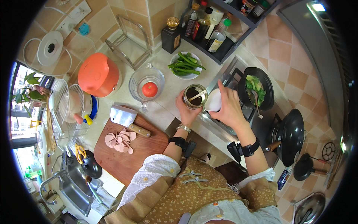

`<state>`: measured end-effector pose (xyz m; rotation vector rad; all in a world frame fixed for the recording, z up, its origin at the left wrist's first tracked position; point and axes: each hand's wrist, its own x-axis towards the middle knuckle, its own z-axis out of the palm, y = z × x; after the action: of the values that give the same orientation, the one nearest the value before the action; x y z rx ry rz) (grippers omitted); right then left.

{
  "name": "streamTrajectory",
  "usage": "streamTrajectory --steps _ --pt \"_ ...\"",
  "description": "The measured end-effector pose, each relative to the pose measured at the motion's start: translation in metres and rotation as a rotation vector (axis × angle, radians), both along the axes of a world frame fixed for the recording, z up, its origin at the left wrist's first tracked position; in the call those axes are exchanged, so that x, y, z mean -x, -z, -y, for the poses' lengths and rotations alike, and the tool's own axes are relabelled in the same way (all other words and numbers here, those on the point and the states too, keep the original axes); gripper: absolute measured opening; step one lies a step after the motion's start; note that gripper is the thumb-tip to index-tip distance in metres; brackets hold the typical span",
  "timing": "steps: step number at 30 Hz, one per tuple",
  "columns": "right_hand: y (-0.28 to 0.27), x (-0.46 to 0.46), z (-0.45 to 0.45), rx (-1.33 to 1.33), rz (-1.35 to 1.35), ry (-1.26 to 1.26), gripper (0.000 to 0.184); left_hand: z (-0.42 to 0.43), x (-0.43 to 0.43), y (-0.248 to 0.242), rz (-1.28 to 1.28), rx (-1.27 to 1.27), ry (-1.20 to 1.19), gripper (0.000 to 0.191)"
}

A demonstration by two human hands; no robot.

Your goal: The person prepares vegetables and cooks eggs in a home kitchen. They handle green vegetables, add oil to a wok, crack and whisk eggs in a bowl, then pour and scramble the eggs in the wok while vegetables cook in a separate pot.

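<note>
My left hand [187,112] is wrapped around a glass jar [195,96] of dark contents, with a pale spoon or stick standing in it. Close beside the jar, my right hand [228,105] holds a small white bowl [213,100], tilted; what is in it cannot be told. Right of that hand a black pot [268,92] on the stove holds leafy greens [257,86] and a metal spoon [256,100]. Behind the jar sits a plate of green peppers [186,65]. On the wooden cutting board [134,162] lie a cleaver [124,116] and sliced sausage [121,140].
A glass measuring jug [134,81] with a tomato [150,89] and an orange pot [98,74] stand at the back left. Bottles fill the black rack [223,56]. A black wok [291,137] is at the right, a sink [75,187] at the lower left.
</note>
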<state>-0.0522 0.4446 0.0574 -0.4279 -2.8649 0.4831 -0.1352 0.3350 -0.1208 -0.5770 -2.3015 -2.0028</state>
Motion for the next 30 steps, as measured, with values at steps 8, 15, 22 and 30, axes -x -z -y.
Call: streamTrajectory --steps 8,15,22,30 --pt "0.016 0.067 0.024 0.070 0.122 -0.125 0.102 0.002 0.005 -0.005 0.010 0.104 -0.026 0.104" --pt "0.009 0.037 0.034 0.046 -0.135 -0.094 0.077 0.037 -0.024 -0.058 0.157 0.037 -0.055 0.087" --pt "-0.013 -0.028 0.070 0.685 -0.091 0.045 0.015 0.115 -0.075 -0.128 0.418 -0.199 0.161 0.019" --pt "0.026 -0.049 0.156 1.051 0.034 -0.166 0.043 0.286 -0.160 -0.183 0.432 0.065 -0.281 0.024"
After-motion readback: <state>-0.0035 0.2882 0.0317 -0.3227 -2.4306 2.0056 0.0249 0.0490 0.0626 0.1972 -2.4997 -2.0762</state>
